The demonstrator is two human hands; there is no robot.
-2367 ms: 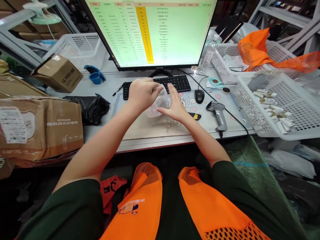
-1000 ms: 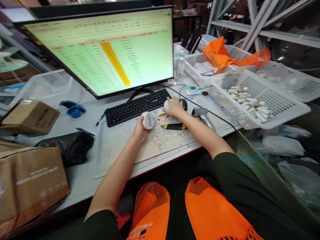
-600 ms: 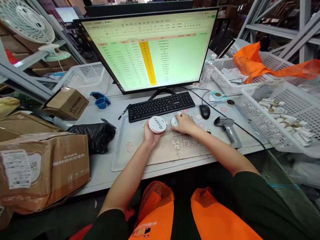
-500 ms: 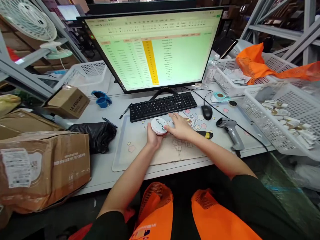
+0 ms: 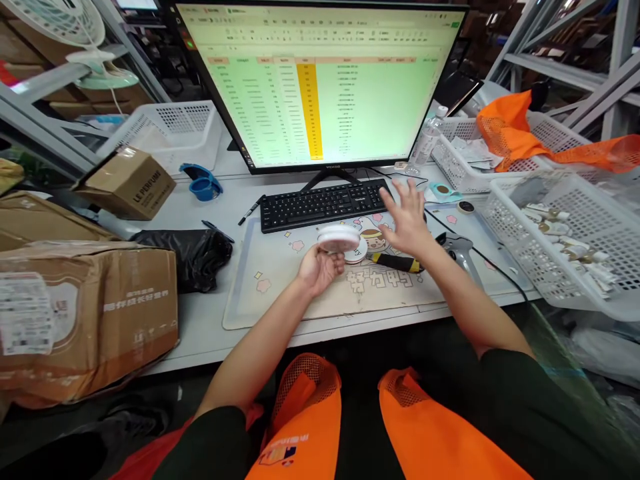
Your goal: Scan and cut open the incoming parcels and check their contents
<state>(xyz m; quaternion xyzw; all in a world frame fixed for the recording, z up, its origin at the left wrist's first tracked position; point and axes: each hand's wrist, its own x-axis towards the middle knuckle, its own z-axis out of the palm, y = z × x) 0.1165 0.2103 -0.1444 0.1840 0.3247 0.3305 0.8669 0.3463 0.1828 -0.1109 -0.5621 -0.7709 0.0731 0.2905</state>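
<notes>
My left hand grips a round white tub with a pinkish side. The tub is tilted and blurred by motion, so its markings do not show. Just behind it, a flat white disc with dark lettering lies on the desk mat, partly covered by the tub. My right hand is raised with its fingers spread, holding nothing, near the right end of the keyboard. Between the hands lies a black and yellow utility knife.
A monitor stands behind the keyboard. On the right are a barcode scanner and a white basket of small bottles. To the left lie a black plastic bag, a blue tape dispenser and cardboard boxes.
My right hand has left the tub and moved up and right, its fingers spreading. My left hand has tilted the tub and shifted right. The lettered disc now shows on the mat.
</notes>
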